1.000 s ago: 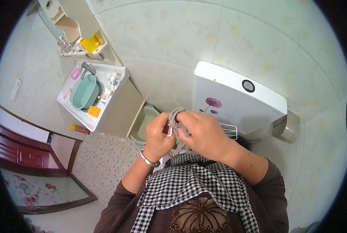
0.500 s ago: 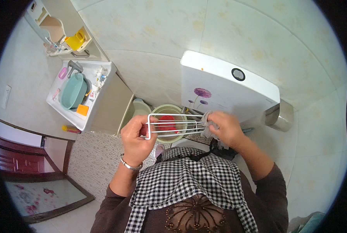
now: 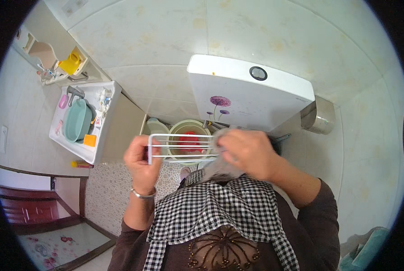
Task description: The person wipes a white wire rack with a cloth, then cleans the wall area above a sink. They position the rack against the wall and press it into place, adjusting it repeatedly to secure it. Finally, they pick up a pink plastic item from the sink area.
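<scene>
A white wire rack [image 3: 180, 146] with several long parallel bars stretches between my two hands at waist height. My left hand [image 3: 141, 158] is closed around its left end, with the fingers partly hidden behind the frame. At the right end, my right hand [image 3: 247, 151] pinches a grey cloth [image 3: 222, 165] against the bars. The cloth hangs down below that hand, over the top of the checked apron. The rack's right end is hidden by the cloth and my fingers.
Below the rack stands a pale green bucket [image 3: 190, 123] with something red [image 3: 189, 141] in it. Ahead is a white toilet tank [image 3: 251, 90] with a flower print. To the left, a washbasin [image 3: 105, 97] holds a teal tub [image 3: 78, 118]. A metal paper holder [image 3: 324, 116] hangs at right.
My view has shifted a little to the right. My right hand has moved left along the rack with the cloth, and more of the cloth hangs down. My left hand keeps its grip.
</scene>
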A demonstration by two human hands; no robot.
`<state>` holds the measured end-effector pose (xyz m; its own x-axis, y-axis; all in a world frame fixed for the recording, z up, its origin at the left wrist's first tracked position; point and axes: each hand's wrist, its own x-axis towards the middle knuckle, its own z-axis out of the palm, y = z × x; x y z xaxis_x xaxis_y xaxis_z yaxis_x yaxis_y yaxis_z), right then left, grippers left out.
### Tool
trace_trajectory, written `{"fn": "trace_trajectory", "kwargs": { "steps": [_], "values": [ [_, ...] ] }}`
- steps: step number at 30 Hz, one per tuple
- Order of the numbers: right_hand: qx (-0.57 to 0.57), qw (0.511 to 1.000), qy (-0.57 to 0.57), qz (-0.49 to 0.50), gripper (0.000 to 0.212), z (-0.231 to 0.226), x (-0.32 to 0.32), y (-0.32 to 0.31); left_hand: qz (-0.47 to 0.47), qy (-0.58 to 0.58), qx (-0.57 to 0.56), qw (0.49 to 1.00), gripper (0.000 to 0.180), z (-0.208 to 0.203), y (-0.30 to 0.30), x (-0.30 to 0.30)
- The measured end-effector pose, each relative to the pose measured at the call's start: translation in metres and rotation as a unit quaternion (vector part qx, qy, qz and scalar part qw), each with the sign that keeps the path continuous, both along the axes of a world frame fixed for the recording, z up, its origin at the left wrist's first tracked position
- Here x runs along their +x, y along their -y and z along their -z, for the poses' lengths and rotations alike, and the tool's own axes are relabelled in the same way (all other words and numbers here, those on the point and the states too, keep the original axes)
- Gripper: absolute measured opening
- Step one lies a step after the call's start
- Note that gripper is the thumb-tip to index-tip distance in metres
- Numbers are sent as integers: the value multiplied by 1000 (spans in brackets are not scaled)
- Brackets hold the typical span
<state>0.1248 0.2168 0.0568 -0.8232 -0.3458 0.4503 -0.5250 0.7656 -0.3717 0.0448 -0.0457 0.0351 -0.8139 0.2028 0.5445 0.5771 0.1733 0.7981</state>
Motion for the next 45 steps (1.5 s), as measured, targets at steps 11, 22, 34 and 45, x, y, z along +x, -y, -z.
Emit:
{"fn": "trace_trajectory", "kwargs": {
  "steps": [11, 22, 34, 45],
  "values": [
    [-86, 989, 92, 78, 28, 34, 32, -49, 83, -107, -84, 987, 12, -26, 10, -14],
    [-118, 983, 102, -97, 26, -30, -25, 42, 193, 25, -44, 980, 43, -10, -16, 11],
    [-63, 973, 222, -32, 23, 81, 48, -57, 85, 80, 2, 993, 42, 5, 21, -11],
    [-149, 979, 92, -105, 23, -33, -40, 41, 205, 35, -6, 978, 63, -5, -35, 6]
  ]
}}
